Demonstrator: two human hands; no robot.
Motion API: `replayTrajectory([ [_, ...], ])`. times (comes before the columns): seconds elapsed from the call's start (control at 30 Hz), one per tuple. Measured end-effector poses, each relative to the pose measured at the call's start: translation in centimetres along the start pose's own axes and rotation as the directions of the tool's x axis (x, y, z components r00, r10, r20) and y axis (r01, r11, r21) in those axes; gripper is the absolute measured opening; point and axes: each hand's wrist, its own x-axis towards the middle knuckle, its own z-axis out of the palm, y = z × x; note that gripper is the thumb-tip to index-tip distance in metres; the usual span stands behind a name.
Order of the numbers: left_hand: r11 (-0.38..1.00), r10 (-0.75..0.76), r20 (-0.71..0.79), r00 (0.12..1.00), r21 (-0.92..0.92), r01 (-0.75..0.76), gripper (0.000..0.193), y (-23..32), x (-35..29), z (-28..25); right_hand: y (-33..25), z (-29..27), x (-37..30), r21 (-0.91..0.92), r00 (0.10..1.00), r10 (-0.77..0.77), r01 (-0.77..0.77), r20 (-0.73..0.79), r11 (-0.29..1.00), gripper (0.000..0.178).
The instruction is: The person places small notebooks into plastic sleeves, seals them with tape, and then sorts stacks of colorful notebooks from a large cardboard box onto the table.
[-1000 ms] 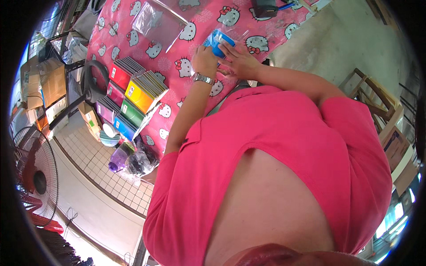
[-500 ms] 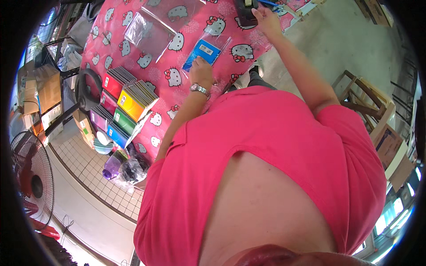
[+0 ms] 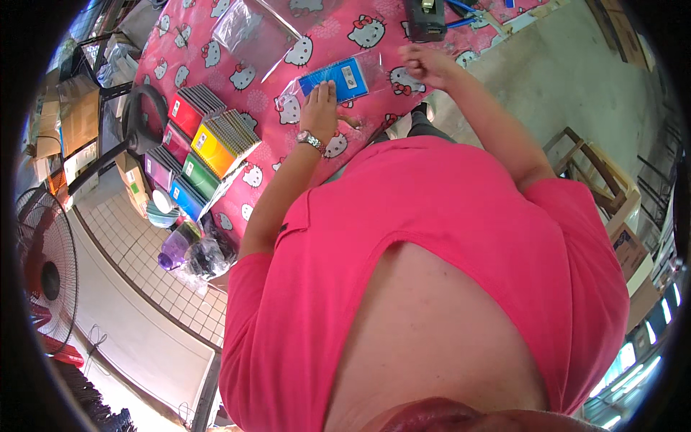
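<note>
A small blue spiral notebook (image 3: 350, 74) with a white label lies in a clear plastic sleeve (image 3: 373, 70) on the table. Flat across its near left part rests my left hand (image 3: 321, 108), fingers stretched out. To the right of the sleeve, my right hand (image 3: 427, 67) is in the air with thumb and fingers drawn together; whether something thin is between them cannot be made out. Just beyond it stands a black tape dispenser (image 3: 423, 25). Blue-handled pliers (image 3: 464, 16) lie to the dispenser's right.
Stacks of spiral notebooks (image 3: 209, 144) in several colours stand at the table's left edge. More clear sleeves (image 3: 252, 32) lie on the pink patterned tablecloth (image 3: 216, 75). A purple bottle (image 3: 173, 250), a fan (image 3: 50, 277) and a wooden chair (image 3: 601, 169) are around the table.
My right hand has come away from the tape dispenser toward me. The notebook has turned clockwise and shifted slightly right, and my left hand's fingers have flattened out on it.
</note>
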Motion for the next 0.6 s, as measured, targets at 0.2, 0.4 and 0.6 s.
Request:
replayTrajectory([
  [0.2,0.998,-0.037,-0.114,0.993,-0.059,0.031,0.040,0.2,-0.5,0.4,2.4,11.1,6.0,-0.980,0.981,0.000,0.195,0.195,0.036,0.027],
  [0.4,0.990,-0.104,-0.206,0.973,-0.116,0.081,0.041,0.1,-1.8,1.8,4.2,11.0,8.0,-0.871,0.958,-0.065,0.223,0.278,-0.437,0.030],
  [0.6,0.975,-0.221,-0.096,0.970,0.016,0.224,0.060,0.9,-3.2,0.9,2.7,13.3,6.9,-0.816,0.993,-0.103,-0.018,0.051,-0.577,0.035],
])
